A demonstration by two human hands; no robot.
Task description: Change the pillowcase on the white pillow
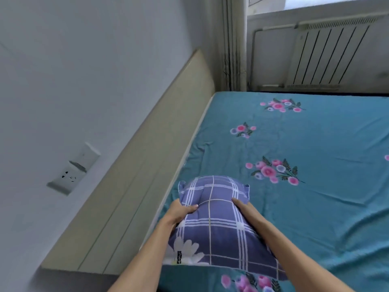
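A pillow in a purple checked pillowcase (219,220) with a white daisy print lies on the teal flowered bed sheet (305,186), close to the headboard. My left hand (181,211) grips the pillow's left side, thumb curled over the top of the fabric. On the pillow's right side my right hand (245,209) lies with straight fingers pressed flat against the cloth. The white pillow itself is hidden inside the case.
A beige headboard (164,148) runs along the bed's left edge against a white wall with a socket plate (71,171). A white radiator (328,55) stands under the window beyond the far edge of the bed.
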